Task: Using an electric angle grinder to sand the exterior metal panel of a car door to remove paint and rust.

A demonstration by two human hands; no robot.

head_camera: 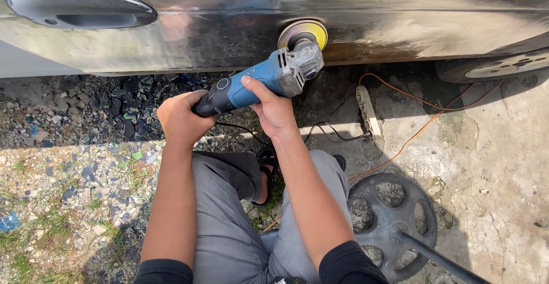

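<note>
Rough concrete and gravel ground [503,147] filled the lower frame, with a black fan base [394,218] lying at the lower right beside the person's grey trousers [229,227]. Higher up, the left hand [182,118] was closed around the dark rear handle of a blue angle grinder [257,81], and the right hand [273,109] gripped its body from below. Right of them a white power strip [367,109] lay with an orange cable [423,121]. Farthest, at the top centre, the grinder's yellow disc [303,32] touched the bare metal car door [400,21], below the door handle [80,9] at upper left.
</note>
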